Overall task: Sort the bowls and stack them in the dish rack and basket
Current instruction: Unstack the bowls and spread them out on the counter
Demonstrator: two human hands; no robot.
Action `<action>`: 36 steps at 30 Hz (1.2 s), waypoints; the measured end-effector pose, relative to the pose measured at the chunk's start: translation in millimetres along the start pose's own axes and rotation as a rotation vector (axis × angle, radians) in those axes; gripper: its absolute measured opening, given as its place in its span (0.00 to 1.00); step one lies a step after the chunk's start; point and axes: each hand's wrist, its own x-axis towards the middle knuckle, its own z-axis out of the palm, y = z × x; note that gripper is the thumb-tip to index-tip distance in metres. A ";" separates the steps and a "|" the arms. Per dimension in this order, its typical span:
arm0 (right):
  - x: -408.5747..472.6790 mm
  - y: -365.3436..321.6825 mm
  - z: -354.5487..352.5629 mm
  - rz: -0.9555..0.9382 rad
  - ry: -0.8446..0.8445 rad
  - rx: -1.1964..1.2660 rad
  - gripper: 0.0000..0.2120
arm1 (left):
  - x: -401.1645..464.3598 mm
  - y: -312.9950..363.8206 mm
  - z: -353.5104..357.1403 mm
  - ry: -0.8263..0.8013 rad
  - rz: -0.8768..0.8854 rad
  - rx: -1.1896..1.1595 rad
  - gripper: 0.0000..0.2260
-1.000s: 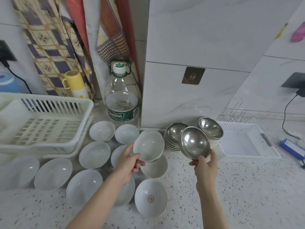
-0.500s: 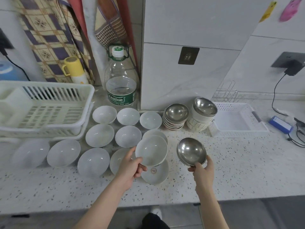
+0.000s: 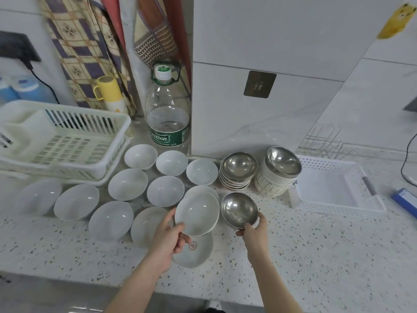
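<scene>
Holding one bowl apiece above the counter's near edge: left hand pinches the white bowl by its rim; right hand pinches the steel bowl likewise. Ceramic probably heavy, brittle; steel light, slippery. Beyond: dish rack, basket.
</scene>
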 end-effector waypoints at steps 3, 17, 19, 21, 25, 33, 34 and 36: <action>9.7 -0.1 -3.5 -0.007 -0.022 -0.022 0.29 | 0.7 -4.9 7.3 0.020 -0.003 0.004 0.20; 18.6 18.4 -18.3 0.022 -0.090 -0.021 0.32 | -7.0 -22.9 32.6 -0.046 0.019 0.228 0.23; 11.5 23.0 -29.7 -0.006 -0.042 -0.023 0.26 | -9.8 -25.3 38.8 -0.083 0.031 0.273 0.24; 2.1 26.7 -42.7 -0.044 -0.068 0.037 0.18 | -12.5 -29.4 45.4 -0.137 0.049 0.319 0.24; -15.5 32.8 -60.7 -0.056 -0.191 0.171 0.15 | -14.4 -42.4 58.6 -0.191 0.070 0.376 0.22; -16.9 51.7 -77.5 -0.174 -0.286 -0.047 0.08 | -16.3 -57.9 72.2 -0.230 0.119 0.508 0.22; -15.3 54.5 -78.4 -0.181 -0.284 -0.097 0.09 | -16.8 -59.1 73.1 -0.232 0.125 0.531 0.21; -13.5 59.2 -79.6 -0.191 -0.289 -0.166 0.11 | -17.8 -61.0 74.8 -0.242 0.134 0.576 0.21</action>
